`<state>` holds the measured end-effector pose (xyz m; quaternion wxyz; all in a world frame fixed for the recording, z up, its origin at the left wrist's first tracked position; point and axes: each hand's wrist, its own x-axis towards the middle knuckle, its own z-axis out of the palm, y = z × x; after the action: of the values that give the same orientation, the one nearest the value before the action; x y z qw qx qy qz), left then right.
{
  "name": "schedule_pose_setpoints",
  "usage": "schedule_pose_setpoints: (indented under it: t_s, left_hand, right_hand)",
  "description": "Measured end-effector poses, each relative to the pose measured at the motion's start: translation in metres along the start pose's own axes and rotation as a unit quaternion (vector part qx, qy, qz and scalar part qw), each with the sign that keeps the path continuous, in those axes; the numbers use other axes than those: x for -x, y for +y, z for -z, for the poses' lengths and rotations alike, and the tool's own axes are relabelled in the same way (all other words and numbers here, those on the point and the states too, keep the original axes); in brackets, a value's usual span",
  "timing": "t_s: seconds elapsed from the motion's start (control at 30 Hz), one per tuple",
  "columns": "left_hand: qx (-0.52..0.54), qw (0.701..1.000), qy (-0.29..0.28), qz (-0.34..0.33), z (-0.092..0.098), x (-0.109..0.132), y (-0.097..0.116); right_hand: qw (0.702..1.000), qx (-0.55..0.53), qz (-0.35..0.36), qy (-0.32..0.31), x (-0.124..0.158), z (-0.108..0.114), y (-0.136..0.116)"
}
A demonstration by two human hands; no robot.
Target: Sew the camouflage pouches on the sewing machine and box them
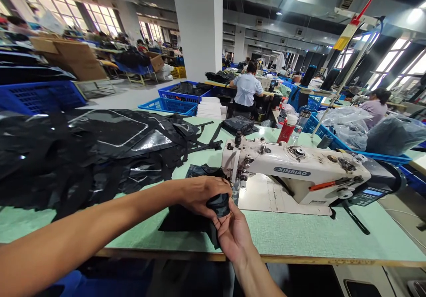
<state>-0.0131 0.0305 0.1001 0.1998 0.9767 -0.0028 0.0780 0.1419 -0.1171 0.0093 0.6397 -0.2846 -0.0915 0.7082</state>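
Observation:
Both my hands grip a dark fabric piece (218, 204) just in front of the needle area of a white sewing machine (286, 159) marked XINBIAO. My left hand (206, 195) curls over it from the left and above, fingers bent round a fold. From below and the right, my right hand (233, 232) pinches the same fabric, its thumb pointing up along the edge. More of the cloth spreads flat to the left under my left wrist and hangs toward the table's front edge. The needle and presser foot are partly hidden behind my fingers.
Black fabric parts (109, 141) are heaped on the green tabletop (299, 235) at left. A folded dark piece (238, 124), a red bottle (288, 128) and a clear bottle (301, 126) stand behind the machine. Blue crates (169, 106) and a seated person (246, 88) are farther back.

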Motion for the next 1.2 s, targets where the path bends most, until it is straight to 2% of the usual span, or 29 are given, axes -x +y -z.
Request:
schedule_pose_setpoints:
  t_s: [0.1,0.17,0.23,0.27,0.3,0.33,0.4,0.43,0.47,0.5,0.53,0.57,0.63,0.67,0.73,0.83,0.9,0.97,1.07,1.13,1.2]
  left_hand:
    - [0.019,1.0,0.016,-0.015,-0.009,0.003,-0.008]
    - [0.023,0.999,0.022,-0.001,-0.016,0.006,-0.012]
    - [0.032,0.999,0.025,0.022,-0.024,0.011,-0.015]
    - [0.036,0.998,0.024,0.034,-0.027,0.013,-0.016]
    - [0.04,0.998,0.022,0.042,-0.029,0.015,-0.017]
    - [0.042,0.998,0.02,0.048,-0.032,0.016,-0.017]
    - [0.043,0.997,0.021,0.057,-0.035,0.02,-0.017]
    - [0.041,0.997,0.022,0.064,-0.038,0.022,-0.017]
    - [0.039,0.996,0.025,0.073,-0.04,0.023,-0.018]
    - [0.036,0.996,0.03,0.081,-0.043,0.025,-0.019]
    - [0.036,0.995,0.039,0.088,-0.047,0.027,-0.019]
    - [0.039,0.994,0.052,0.092,-0.05,0.029,-0.02]
    - [0.057,0.99,0.087,0.093,-0.056,0.032,-0.02]
    - [0.069,0.988,0.101,0.094,-0.058,0.033,-0.019]
    - [0.09,0.984,0.118,0.102,-0.059,0.034,-0.016]
    - [0.112,0.98,0.125,0.108,-0.055,0.033,-0.012]
    - [0.12,0.978,0.131,0.111,-0.053,0.032,-0.01]
    - [0.123,0.977,0.136,0.11,-0.052,0.032,-0.009]
    - [0.12,0.978,0.137,0.104,-0.052,0.032,-0.01]
    - [0.113,0.98,0.137,0.094,-0.054,0.033,-0.011]
    - [0.103,0.982,0.135,0.082,-0.055,0.033,-0.012]
  right_hand:
    - [0.999,0.003,-0.027,0.027,0.008,0.0,-0.009]
    - [0.997,0.058,-0.048,0.035,0.023,0.007,-0.015]
    - [0.979,0.2,-0.03,0.031,0.043,0.019,-0.021]
    - [0.952,0.305,0.015,0.028,0.053,0.026,-0.023]
    - [0.904,0.419,0.078,0.023,0.064,0.033,-0.025]
    - [0.835,0.53,0.149,0.014,0.074,0.04,-0.026]
    - [0.671,0.695,0.259,-0.02,0.088,0.052,-0.027]
    - [0.602,0.744,0.286,-0.041,0.092,0.056,-0.027]
    - [0.554,0.776,0.297,-0.06,0.095,0.061,-0.028]
    - [0.527,0.792,0.298,-0.073,0.096,0.064,-0.028]
    - [0.521,0.797,0.296,-0.079,0.097,0.066,-0.029]
    - [0.53,0.792,0.292,-0.079,0.098,0.067,-0.03]
    - [0.585,0.758,0.281,-0.066,0.098,0.066,-0.032]
    - [0.625,0.728,0.275,-0.051,0.098,0.063,-0.034]
    - [0.725,0.646,0.24,0.004,0.096,0.053,-0.036]
    - [0.879,0.46,0.095,0.079,0.085,0.032,-0.039]
    - [0.942,0.323,-0.001,0.088,0.074,0.019,-0.039]
    - [0.972,0.211,-0.052,0.091,0.065,0.01,-0.038]
    - [0.982,0.143,-0.082,0.094,0.062,0.01,-0.037]
    - [0.976,0.186,-0.08,0.076,0.067,0.017,-0.036]
    - [0.947,0.314,-0.049,0.049,0.073,0.025,-0.035]
